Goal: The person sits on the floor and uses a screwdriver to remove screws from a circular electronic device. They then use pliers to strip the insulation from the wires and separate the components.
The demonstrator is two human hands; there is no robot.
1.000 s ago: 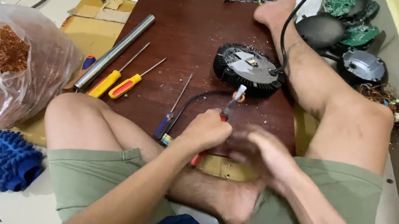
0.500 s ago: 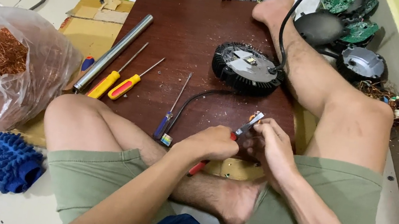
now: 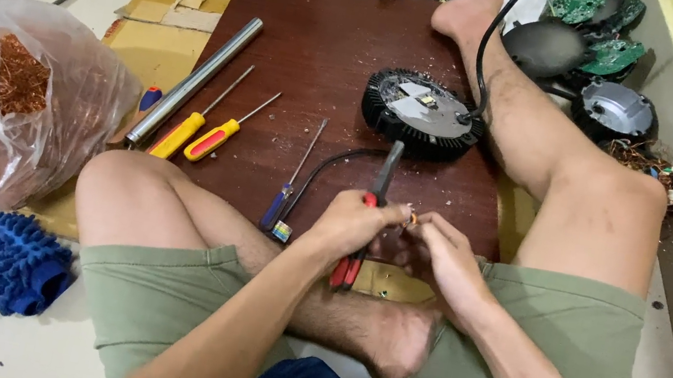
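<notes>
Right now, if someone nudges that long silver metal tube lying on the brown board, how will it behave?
The long silver metal tube is round and smooth, so it would likely roll sideways on the flat brown wooden board. The yellow-handled screwdriver beside it may stop it. It looks rigid, and probably heavy for its size if solid; I cannot tell.

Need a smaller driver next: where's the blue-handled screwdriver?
In the head view, the blue-handled screwdriver lies on the brown board, just left of the left hand, beside the black cable.
</notes>
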